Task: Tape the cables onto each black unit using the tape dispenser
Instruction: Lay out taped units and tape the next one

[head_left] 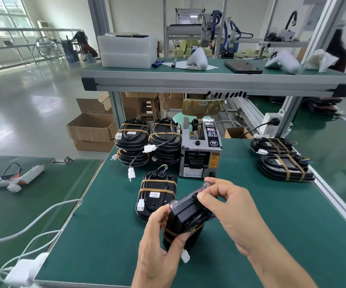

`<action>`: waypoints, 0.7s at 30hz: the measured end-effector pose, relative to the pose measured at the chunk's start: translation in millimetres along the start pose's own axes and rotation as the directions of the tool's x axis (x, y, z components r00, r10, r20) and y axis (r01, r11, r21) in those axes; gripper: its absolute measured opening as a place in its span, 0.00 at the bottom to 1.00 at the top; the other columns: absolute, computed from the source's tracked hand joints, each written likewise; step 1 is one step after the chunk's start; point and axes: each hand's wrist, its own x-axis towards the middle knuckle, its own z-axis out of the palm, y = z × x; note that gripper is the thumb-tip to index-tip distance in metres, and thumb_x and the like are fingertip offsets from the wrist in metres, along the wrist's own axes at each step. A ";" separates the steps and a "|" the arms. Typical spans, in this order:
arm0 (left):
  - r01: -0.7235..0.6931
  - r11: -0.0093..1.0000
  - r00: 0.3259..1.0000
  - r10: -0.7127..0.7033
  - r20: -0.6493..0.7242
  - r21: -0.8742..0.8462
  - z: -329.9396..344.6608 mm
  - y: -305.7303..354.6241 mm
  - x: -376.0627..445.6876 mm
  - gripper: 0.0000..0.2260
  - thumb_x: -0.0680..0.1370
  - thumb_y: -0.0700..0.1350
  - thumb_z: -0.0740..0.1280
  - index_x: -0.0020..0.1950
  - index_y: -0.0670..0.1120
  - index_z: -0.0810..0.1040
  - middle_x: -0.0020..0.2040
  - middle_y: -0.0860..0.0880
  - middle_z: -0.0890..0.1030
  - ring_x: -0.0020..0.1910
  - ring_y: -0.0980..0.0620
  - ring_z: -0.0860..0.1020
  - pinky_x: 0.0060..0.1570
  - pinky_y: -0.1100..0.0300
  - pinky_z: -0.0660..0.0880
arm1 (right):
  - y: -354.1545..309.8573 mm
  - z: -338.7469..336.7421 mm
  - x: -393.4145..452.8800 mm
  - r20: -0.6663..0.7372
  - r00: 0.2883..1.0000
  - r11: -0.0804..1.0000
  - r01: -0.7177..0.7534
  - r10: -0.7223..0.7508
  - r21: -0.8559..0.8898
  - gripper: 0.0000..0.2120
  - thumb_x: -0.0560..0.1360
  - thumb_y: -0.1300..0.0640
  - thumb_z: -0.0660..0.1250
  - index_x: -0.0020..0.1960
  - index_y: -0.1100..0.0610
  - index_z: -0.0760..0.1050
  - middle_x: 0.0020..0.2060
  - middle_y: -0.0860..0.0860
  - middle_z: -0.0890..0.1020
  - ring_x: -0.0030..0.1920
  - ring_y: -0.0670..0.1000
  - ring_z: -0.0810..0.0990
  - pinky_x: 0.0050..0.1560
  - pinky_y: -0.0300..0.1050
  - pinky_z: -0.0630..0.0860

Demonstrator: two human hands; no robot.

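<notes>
**Gripping a black unit above the green bench mat**

Holding a black unit (185,220) tilted between both hands, clear of the green mat (105,235). Clamping its lower edge with the left hand (157,242), thumb pressing a tan tape band. Curling the right hand (228,208) over the glossy, rounded upper end, fingers pinching. Dangling below the grip, a white plastic connector (185,256). Lying flat just beyond the left hand, another taped unit (157,196), two tan bands crossing its smooth shell. Standing beyond the grip, the boxy grey tape dispenser (201,150). Stacking up to its left, more banded units (147,140); resting well right, two taped units (282,161).
</notes>
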 end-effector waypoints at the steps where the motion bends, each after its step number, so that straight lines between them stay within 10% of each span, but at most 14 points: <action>1: 0.001 1.000 1.000 -0.001 -0.001 -0.002 -0.1 0.0 0.0 0.27 0.77 0.56 0.73 0.74 0.69 0.69 0.67 0.60 0.82 0.64 0.57 0.81 0.61 0.73 0.73 | 0.0 0.1 -0.1 -0.002 1.000 1.000 0.002 -0.002 0.000 0.06 0.73 0.57 0.77 0.37 0.51 0.86 0.57 0.37 0.82 0.63 0.32 0.76 0.63 0.44 0.70; 14: -0.012 1.000 1.000 0.012 0.000 0.006 -0.1 2.1 1.7 0.28 0.77 0.56 0.73 0.74 0.69 0.69 0.68 0.60 0.81 0.64 0.57 0.81 0.61 0.72 0.73 | 2.8 4.9 -1.3 -0.069 0.997 0.995 0.033 -0.040 -0.098 0.06 0.73 0.54 0.76 0.37 0.48 0.85 0.56 0.33 0.80 0.63 0.38 0.78 0.66 0.57 0.77; 21: -0.012 1.000 1.000 0.011 0.012 0.012 -0.3 2.8 1.4 0.27 0.77 0.56 0.73 0.74 0.70 0.69 0.68 0.60 0.82 0.64 0.57 0.81 0.61 0.72 0.74 | 0.9 5.2 -3.5 -0.084 0.991 0.973 0.087 -0.107 -0.213 0.08 0.72 0.56 0.76 0.36 0.45 0.83 0.54 0.33 0.80 0.60 0.31 0.76 0.57 0.35 0.70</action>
